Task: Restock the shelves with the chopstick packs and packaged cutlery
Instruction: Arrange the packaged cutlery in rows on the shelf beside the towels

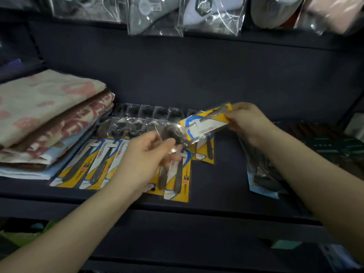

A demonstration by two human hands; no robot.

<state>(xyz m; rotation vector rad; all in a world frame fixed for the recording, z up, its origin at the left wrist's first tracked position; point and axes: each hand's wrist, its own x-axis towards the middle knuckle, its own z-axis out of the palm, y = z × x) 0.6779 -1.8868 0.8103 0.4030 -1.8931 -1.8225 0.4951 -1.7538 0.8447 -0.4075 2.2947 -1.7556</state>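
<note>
At the far left of the dark shelf (226, 180) lay a stack of folded towels (47, 119). Beside it, a row of packaged spoons (94, 164) on yellow, white and blue cards lay flat, long axes running front to back, bowls toward the shelf's rear; the red and black printing on the cards was too blurred to read. The left hand (145, 154) hovered over this row with fingers curled, pinching the clear bowl end of a lifted spoon pack (204, 125). That pack lay nearly crosswise above the shelf, its handle end tilted up to the right, where the right hand (248, 123) gripped it. Farther right, a blue-edged pack (262, 174) of dark utensils lay front to back.
</note>
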